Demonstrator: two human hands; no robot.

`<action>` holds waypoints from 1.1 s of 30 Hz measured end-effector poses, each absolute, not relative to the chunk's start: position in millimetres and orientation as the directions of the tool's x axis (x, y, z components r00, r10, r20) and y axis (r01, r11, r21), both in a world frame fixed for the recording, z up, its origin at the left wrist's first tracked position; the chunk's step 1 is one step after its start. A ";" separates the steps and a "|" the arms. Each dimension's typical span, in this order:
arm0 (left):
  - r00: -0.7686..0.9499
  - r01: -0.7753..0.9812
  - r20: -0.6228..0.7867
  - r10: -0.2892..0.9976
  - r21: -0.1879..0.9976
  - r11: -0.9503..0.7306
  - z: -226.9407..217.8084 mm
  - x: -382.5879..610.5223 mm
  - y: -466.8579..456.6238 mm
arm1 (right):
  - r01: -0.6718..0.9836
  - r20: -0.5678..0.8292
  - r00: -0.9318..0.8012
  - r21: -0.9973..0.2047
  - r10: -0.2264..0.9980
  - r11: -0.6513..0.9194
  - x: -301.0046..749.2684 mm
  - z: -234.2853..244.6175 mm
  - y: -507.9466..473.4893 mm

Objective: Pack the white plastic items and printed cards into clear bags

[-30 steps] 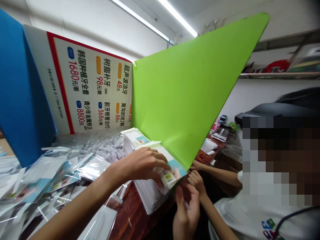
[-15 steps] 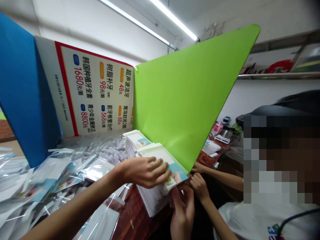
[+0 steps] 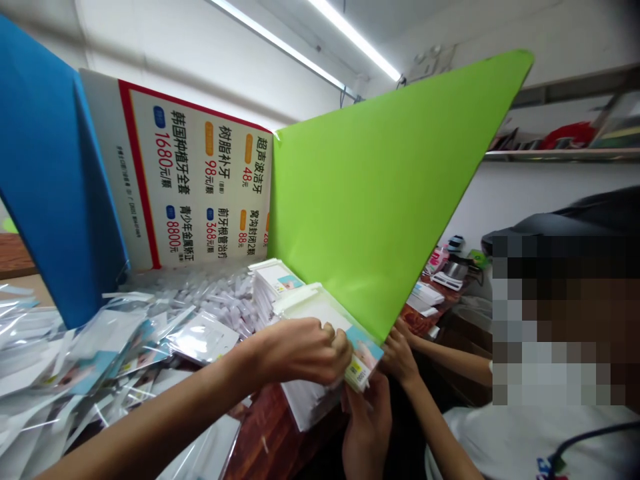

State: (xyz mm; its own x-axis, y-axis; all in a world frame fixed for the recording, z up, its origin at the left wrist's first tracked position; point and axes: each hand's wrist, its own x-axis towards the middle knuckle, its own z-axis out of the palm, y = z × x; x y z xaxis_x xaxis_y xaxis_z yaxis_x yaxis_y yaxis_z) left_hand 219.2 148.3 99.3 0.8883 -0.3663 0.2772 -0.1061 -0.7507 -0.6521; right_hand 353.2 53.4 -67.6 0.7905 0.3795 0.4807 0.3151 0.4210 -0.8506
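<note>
A stack of flat white cards in clear plastic sleeves [image 3: 307, 400] stands at the table's edge. The top sleeved card [image 3: 320, 307] has a blue picture and a yellow mark at its near right end. My left hand [image 3: 310, 350] rests across this card, fingers curled in tightly; what they pinch is hidden. My right hand [image 3: 367, 417] is at the near right end of the stack, its thumb against the end of the top packet and its fingers partly hidden behind it. Another pile of sleeved cards [image 3: 275, 277] sits just behind.
Many loose sleeved packets [image 3: 90, 353] cover the left of the dark wooden table [image 3: 265, 427]. A folded board with blue, printed white and green panels [image 3: 360, 213] stands behind. On the right, a co-worker's hands [image 3: 400, 350] are close to the green panel's corner.
My left hand has gone from lying flat with fingers stretched to being curled in. My right hand has come up against the end of the top packet. The view has shifted slightly.
</note>
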 end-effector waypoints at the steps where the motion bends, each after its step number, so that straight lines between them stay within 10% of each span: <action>1: 0.886 -0.101 0.289 -0.364 -0.645 -0.758 98.9 217.4 150.7 | 0.252 0.431 0.810 -0.868 0.397 0.427 345.0 -65.9 51.1; 12: 0.843 -0.120 0.370 -0.390 -0.578 -0.807 96.7 190.0 159.5 | 0.144 0.328 0.767 -0.926 0.552 0.349 346.7 -42.9 35.6; 21: 0.797 0.023 0.472 -0.376 -0.647 -0.762 60.0 177.0 143.1 | -0.326 0.010 0.711 -0.881 0.703 0.343 336.9 -40.8 28.3; 33: 0.747 -0.028 0.546 -0.379 -0.544 -0.839 79.2 172.8 156.8 | -0.356 -0.063 0.686 -0.898 0.725 0.259 344.8 -36.1 31.0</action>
State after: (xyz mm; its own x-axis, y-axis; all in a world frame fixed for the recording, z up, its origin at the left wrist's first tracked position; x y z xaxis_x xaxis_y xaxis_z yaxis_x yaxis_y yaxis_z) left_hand 172.8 156.8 79.2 0.7472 -0.3789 0.5459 -0.0281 -0.8388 -0.5438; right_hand 344.8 31.0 -36.1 0.6856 0.7253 -0.0626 -0.3560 0.2591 -0.8979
